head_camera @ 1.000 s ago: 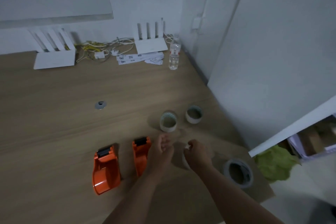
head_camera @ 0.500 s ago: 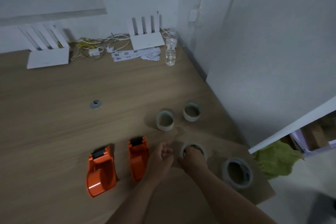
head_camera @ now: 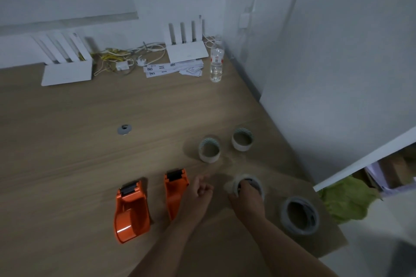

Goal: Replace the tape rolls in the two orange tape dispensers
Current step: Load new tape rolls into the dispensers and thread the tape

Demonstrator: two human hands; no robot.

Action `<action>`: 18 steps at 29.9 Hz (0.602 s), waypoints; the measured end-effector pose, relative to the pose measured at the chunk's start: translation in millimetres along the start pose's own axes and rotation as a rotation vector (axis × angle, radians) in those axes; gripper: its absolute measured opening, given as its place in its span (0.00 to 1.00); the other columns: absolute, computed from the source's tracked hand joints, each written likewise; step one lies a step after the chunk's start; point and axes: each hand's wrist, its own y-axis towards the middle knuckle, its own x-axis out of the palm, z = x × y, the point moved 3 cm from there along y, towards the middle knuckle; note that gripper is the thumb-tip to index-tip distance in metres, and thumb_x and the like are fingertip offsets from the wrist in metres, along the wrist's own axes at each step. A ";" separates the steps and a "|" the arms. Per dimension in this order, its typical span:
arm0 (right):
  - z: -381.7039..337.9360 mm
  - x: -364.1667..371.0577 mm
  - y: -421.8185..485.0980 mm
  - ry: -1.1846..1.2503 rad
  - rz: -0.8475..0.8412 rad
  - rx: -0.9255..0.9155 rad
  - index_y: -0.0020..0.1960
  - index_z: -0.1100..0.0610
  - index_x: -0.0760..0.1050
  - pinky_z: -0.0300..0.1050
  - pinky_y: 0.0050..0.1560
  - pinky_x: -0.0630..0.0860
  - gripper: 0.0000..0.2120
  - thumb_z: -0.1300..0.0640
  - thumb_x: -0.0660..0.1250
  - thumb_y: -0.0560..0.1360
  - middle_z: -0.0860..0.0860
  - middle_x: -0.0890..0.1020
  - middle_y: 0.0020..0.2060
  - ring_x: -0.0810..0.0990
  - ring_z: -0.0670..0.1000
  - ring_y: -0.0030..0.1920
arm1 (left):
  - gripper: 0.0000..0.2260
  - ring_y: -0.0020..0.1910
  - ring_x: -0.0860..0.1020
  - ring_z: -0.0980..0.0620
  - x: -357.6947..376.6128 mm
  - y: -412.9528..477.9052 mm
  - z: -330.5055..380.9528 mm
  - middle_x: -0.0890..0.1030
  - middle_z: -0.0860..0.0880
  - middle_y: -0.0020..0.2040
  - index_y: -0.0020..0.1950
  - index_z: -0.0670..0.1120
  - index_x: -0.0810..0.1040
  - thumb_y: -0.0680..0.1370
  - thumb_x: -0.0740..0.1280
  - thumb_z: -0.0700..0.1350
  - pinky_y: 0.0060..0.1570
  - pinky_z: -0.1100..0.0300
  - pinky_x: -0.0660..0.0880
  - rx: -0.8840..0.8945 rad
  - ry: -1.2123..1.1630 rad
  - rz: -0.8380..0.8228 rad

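Two orange tape dispensers lie on the wooden table: the left dispenser (head_camera: 131, 209) and the right dispenser (head_camera: 174, 191), both without a roll. My left hand (head_camera: 199, 195) rests curled beside the right dispenser, holding nothing. My right hand (head_camera: 246, 199) grips a clear tape roll (head_camera: 247, 183) lying flat on the table, fingers inside its core. A second full tape roll (head_camera: 300, 215) lies near the table's right corner. Two thin, nearly bare cores stand further back: one core (head_camera: 209, 149) on the left, another core (head_camera: 242, 139) on the right.
Two white routers (head_camera: 67, 69) (head_camera: 188, 50) sit at the back with tangled cables (head_camera: 126, 58), paper slips (head_camera: 173, 68) and a water bottle (head_camera: 216, 63). A grey cable grommet (head_camera: 124, 129) sits mid-table. A white wall panel bounds the right; green cloth (head_camera: 346, 200) lies below the corner.
My right hand laid the tape roll flat on the table and shifted slightly right. My left hand curled its fingers and drew apart from the right hand.
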 end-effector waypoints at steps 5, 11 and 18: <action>6.2 -14.2 -9.3 0.195 0.117 -0.008 0.38 0.55 0.69 0.44 0.32 0.65 0.10 0.54 0.70 0.70 0.48 0.74 0.33 0.76 0.54 0.37 | 0.14 0.48 0.79 0.53 -7.6 -4.7 7.3 0.82 0.44 0.49 0.59 0.47 0.78 0.75 0.66 0.36 0.55 0.58 0.74 -0.030 -0.148 -0.006; -0.7 -20.9 -15.9 0.413 0.150 0.033 0.35 0.57 0.72 0.44 0.33 0.69 0.10 0.55 0.71 0.68 0.52 0.75 0.29 0.73 0.50 0.30 | 0.13 0.49 0.81 0.46 -32.6 -9.3 18.6 0.83 0.42 0.49 0.50 0.52 0.80 0.67 0.66 0.44 0.57 0.48 0.76 0.018 -0.187 0.029; -59.1 -28.3 -29.6 0.656 0.073 -0.192 0.39 0.64 0.76 0.35 0.30 0.71 0.03 0.65 0.70 0.70 0.53 0.78 0.30 0.75 0.42 0.30 | 0.11 0.46 0.82 0.48 -77.9 -10.0 14.5 0.86 0.44 0.46 0.48 0.51 0.83 0.72 0.67 0.37 0.49 0.57 0.77 0.053 -0.210 0.098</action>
